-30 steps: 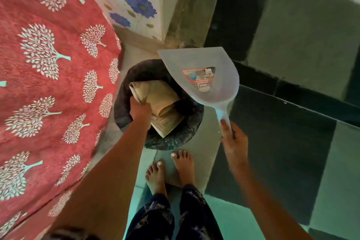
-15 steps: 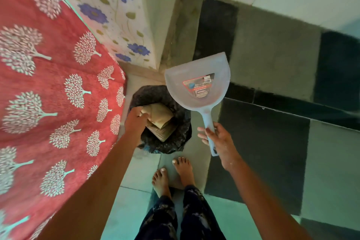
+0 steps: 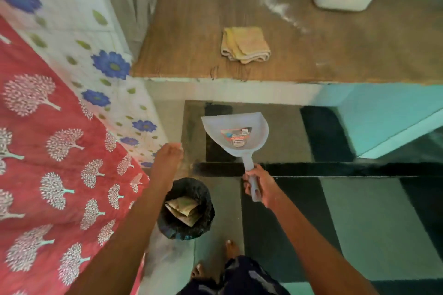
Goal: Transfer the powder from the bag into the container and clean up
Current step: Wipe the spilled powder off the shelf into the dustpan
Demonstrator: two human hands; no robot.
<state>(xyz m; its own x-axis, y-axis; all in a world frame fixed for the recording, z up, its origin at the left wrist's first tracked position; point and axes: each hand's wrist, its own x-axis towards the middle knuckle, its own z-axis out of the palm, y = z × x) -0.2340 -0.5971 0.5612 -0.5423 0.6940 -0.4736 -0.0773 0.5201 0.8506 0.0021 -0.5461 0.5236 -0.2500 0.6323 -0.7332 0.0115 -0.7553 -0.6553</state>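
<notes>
Head view, right hand (image 3: 260,184) fingers clamped on dustpan (image 3: 215,127) handle (sticker (image 3: 236,136) unreadable); left hand (image 3: 167,158) fingers blurred, cannot tell

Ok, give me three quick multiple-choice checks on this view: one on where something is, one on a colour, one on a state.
1. Where does the folded cloth lie?
A. on the floor
B. on the wooden counter
C. on the red fabric

2. What colour is the bin liner?
A. black
B. white
C. blue

3. What does the right hand hold?
A. nothing
B. the cloth
C. the dustpan by its handle

Answers:
1 B: the cloth sits on the counter, below the streak of spilled powder.
2 A: dark plastic rings the paper bag inside.
3 C: its fingers curl round the handle.
</notes>
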